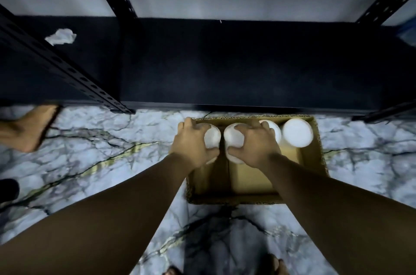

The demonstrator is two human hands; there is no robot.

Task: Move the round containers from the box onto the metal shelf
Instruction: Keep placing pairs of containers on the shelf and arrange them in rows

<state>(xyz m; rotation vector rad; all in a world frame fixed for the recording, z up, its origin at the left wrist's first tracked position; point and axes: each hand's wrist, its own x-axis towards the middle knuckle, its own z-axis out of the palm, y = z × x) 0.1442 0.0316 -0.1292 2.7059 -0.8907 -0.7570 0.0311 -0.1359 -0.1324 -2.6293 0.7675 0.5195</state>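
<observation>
Both hands down in the cardboard box (252, 187), 6 o'clock of the metal shelf (225, 61). Left hand (191, 139) curled round one round container (212, 137), right hand (256, 142) round the next (234, 136). Two more at 3 o'clock. Probably light, smooth plastic, slippery: grip the sides below the lid.

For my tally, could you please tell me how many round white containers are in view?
4, all in the box's far end: left hand grips one, right hand another, a third behind, a fourth rightmost.
</observation>
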